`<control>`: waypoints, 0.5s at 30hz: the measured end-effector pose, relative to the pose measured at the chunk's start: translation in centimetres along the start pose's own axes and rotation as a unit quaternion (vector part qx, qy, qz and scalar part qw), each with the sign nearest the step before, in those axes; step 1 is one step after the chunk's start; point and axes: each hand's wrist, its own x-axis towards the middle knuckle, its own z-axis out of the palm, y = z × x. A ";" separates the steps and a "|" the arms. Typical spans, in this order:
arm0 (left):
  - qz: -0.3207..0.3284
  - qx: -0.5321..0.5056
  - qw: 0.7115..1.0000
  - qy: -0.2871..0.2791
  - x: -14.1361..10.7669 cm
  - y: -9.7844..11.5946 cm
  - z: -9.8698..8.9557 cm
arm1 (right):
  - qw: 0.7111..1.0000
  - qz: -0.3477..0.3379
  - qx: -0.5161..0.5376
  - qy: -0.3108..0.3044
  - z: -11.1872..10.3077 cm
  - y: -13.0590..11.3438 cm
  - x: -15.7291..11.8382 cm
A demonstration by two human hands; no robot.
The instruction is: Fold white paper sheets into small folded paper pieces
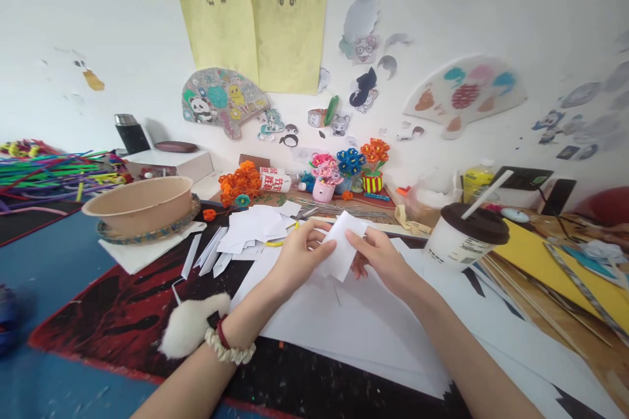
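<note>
Between both hands is a small piece of white paper (343,250), held up over large white sheets (363,334). My left hand (302,252) pinches its left edge between thumb and fingers. On the other side, my right hand (381,254) grips the upper right part, its thumb lying on the front. Just left of my left hand lies a pile of cut white paper pieces (255,226), with narrow folded strips (209,253) beside it. Something yellow and curved (276,243) pokes out from the pile's edge.
A lidded cup with a straw (457,242) stands right of my hands. At left are a beige basin (140,205) and a fluffy white object (189,327). Pipe-cleaner flowers (327,173) line the back by the wall. Yellow sheets (574,268) and thin sticks lie far right.
</note>
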 end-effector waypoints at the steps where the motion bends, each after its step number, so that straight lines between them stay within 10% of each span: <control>1: 0.001 0.008 1.000 0.005 0.0 -0.1 -0.1 | 1.000 -0.006 0.000 0.001 -0.1 0.0 0.1; 15: -0.005 -0.030 0.999 -0.014 -0.1 0.2 0.0 | 0.999 -0.041 -0.020 -0.012 -0.1 0.0 0.1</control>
